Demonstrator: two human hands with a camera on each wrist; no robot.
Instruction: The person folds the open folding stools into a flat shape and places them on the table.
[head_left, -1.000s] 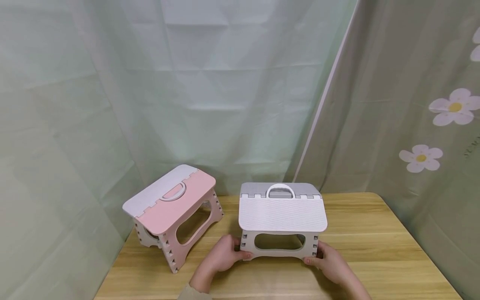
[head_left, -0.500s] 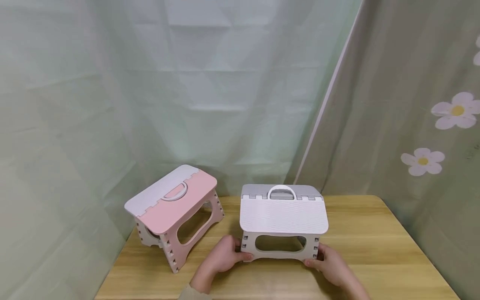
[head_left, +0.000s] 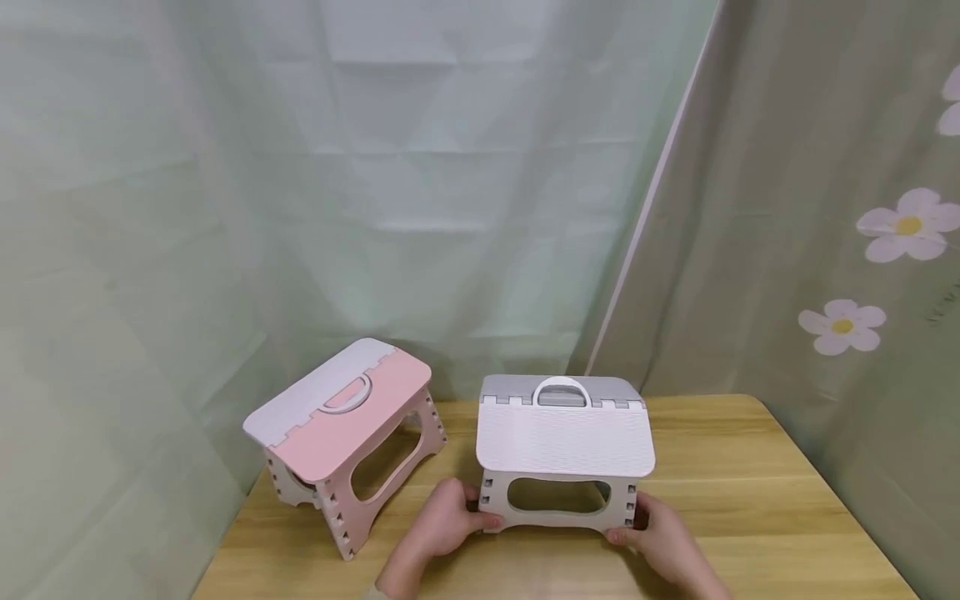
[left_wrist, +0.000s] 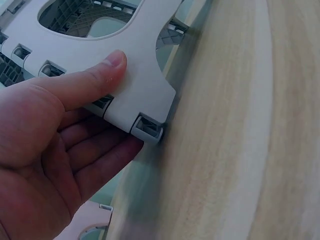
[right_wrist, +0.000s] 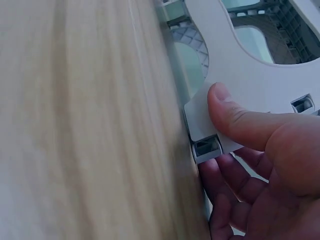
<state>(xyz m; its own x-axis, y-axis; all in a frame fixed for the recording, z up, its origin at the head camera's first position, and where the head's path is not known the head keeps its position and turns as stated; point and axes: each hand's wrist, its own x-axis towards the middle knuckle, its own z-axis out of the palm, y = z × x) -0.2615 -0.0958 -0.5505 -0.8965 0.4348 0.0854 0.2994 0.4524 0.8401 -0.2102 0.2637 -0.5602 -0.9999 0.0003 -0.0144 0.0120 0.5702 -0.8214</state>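
Note:
A white and grey folding stool stands unfolded on the wooden table, its arched handle upright on top. My left hand grips the lower left end of its front leg panel, thumb on the front face and fingers behind. At the lower right end of that panel, my right hand holds it the same way. In the left wrist view the left hand has its thumb flat on the white panel. The right wrist view shows the right hand pinching the panel's corner.
A pink and white folding stool stands unfolded at an angle on the left of the table. Pale green curtains hang behind and to the left, and a flowered curtain on the right.
The head view has shifted slightly, so both stools sit a little lower in it. The hands keep the same hold on the white stool.

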